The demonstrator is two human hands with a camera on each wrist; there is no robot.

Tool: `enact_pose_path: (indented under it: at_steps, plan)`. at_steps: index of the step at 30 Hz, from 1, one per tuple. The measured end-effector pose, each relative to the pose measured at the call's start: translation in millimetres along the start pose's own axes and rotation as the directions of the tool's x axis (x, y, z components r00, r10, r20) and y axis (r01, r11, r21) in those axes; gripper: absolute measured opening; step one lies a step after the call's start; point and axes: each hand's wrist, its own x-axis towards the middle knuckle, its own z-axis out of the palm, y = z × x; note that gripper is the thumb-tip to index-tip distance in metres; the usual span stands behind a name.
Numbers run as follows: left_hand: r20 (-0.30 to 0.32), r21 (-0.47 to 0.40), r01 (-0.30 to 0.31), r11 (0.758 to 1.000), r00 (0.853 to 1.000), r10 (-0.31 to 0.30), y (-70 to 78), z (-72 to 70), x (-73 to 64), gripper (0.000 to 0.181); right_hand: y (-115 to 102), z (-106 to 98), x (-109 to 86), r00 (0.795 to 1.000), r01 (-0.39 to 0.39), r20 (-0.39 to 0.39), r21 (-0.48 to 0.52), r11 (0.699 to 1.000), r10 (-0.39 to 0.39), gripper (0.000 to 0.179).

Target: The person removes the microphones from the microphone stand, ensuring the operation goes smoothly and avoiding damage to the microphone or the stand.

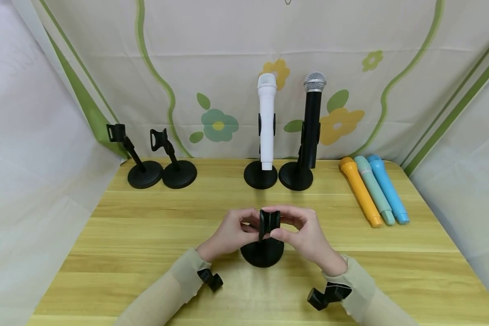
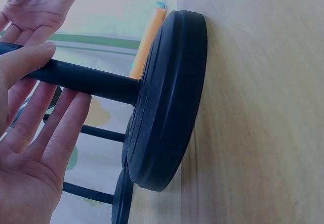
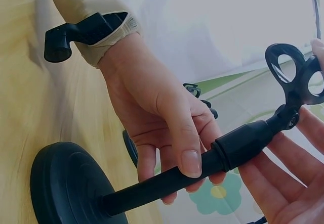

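A black desktop microphone stand [image 1: 262, 254] stands on its round base before me, in the middle of the table. My left hand [image 1: 228, 232] grips its pole, thumb on one side and fingers on the other, as the right wrist view shows. At the top, my right hand [image 1: 308, 233] holds the clip [image 3: 291, 80] between thumb and fingers. The clip's cradle is unoccupied, and it joins the pole through a small hinge [image 3: 286, 117]. In the left wrist view, the thick base [image 2: 174, 102] sits on the wood.
Behind, a white microphone [image 1: 266, 117] and a black microphone [image 1: 313, 122] rest in stands. Two bare stands [image 1: 179, 174] are at the back left. Orange [image 1: 360, 192], pale green [image 1: 375, 190] and blue [image 1: 389, 190] microphones lie at right. A patterned curtain [image 1: 228, 36] hangs behind the table.
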Motion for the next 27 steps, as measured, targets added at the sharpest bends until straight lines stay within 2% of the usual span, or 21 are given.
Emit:
enact_pose_path:
  at_steps: [4,9,21,27]
  plan:
    - [-0.003,-0.002,-0.019,1.000,1.000,0.019,10.3,-0.1,-1.5,0.019,-1,0,1.1,1.000,0.004,-0.003,-0.012,1.000,-0.004,0.035]
    - [-0.008,-0.002,-0.018,1.000,1.000,0.018,13.5,0.4,-2.3,0.021,-2,0,1.9,1.000,0.016,0.000,-0.025,1.000,-0.016,0.033]
    - [-0.012,0.001,-0.016,1.000,1.000,0.016,13.1,-0.1,-2.7,0.020,-7,0,5.8,1.000,0.005,0.021,-0.081,0.997,-0.003,0.032]
    - [-0.013,0.006,-0.037,0.999,0.999,0.037,12.3,0.6,-3.0,0.019,-10,-6,9.8,0.996,-0.020,0.083,-0.143,0.990,0.032,0.035]
